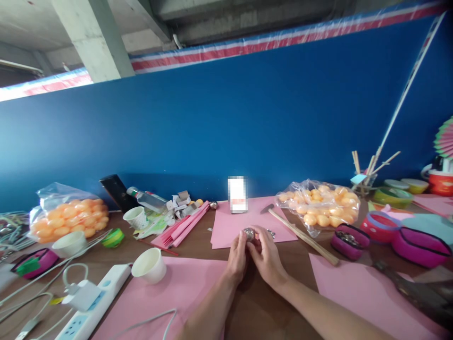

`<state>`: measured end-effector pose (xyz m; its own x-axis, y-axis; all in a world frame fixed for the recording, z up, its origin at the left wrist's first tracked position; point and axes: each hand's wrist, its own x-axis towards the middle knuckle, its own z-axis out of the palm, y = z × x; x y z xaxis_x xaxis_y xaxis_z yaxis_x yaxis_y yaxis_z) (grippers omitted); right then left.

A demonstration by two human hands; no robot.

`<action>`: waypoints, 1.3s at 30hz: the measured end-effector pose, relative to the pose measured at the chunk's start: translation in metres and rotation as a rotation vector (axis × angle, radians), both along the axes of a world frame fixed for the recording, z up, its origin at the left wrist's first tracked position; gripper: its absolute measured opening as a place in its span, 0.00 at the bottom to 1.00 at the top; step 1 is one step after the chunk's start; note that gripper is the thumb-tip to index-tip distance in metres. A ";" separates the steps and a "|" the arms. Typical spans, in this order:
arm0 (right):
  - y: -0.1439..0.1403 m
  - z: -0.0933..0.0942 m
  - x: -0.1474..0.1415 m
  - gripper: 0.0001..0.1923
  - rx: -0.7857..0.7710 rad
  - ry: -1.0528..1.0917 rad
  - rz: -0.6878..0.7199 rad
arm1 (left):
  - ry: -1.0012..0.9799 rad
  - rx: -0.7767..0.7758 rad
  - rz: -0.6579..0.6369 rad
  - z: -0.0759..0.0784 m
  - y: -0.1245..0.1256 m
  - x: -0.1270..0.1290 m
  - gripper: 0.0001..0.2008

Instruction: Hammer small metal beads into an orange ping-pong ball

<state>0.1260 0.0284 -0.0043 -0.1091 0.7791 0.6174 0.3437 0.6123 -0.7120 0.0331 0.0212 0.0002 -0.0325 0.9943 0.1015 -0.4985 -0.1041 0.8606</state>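
Observation:
Between the fingertips of both hands sits a small silvery ball with a bumpy surface (249, 233), just over the near edge of a pink sheet (226, 229). My left hand (238, 255) is closed on the ball's left side. Curled round its right side, my right hand (266, 257) grips it too and hides part of it. A few small shiny metal pieces (271, 233) lie right beside the right fingers. Another silvery ball (213, 205) rests farther back. To the right lies a hammer (304, 234) with a long wooden handle.
Bags of orange balls stand left (71, 217) and right (322, 205). A white cup (149, 265), a power strip (102, 293) and cables are at left. Magenta containers (350, 241) sit at right. A blue partition (212, 127) rises behind a pixelated upright rectangle (237, 194).

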 end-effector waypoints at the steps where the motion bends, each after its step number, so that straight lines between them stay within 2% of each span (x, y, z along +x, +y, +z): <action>1: 0.000 0.000 0.000 0.16 0.002 0.000 0.002 | -0.008 0.003 -0.006 0.000 0.000 0.000 0.20; 6: -0.001 0.001 0.001 0.17 -0.008 0.017 0.024 | -0.003 -0.001 0.027 -0.001 0.000 -0.002 0.18; 10: -0.001 0.002 0.000 0.18 -0.014 0.020 0.024 | 0.048 0.012 0.078 -0.001 0.001 -0.003 0.21; 14: -0.001 0.001 0.001 0.21 -0.008 -0.006 -0.003 | 0.017 0.030 0.035 0.004 0.000 -0.002 0.15; 18: 0.000 -0.001 0.002 0.22 -0.001 -0.018 -0.052 | -0.010 0.011 -0.001 0.007 -0.001 0.000 0.15; 27: 0.004 -0.005 0.002 0.18 0.017 -0.049 -0.029 | -0.089 -0.002 -0.035 -0.004 0.003 -0.001 0.17; 31: 0.004 -0.004 0.002 0.19 0.013 -0.034 -0.014 | -0.104 -0.026 -0.016 -0.005 0.004 -0.003 0.18; 36: 0.003 -0.003 0.002 0.20 0.011 -0.031 -0.012 | 0.021 -0.014 0.092 -0.004 0.003 -0.003 0.19; 39: 0.003 -0.004 0.002 0.21 -0.001 -0.037 -0.019 | 0.029 -0.009 0.082 0.000 0.002 -0.002 0.17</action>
<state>0.1277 0.0310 -0.0078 -0.1172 0.7816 0.6126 0.3814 0.6050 -0.6989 0.0311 0.0235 0.0000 -0.1106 0.9894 0.0945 -0.4633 -0.1354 0.8758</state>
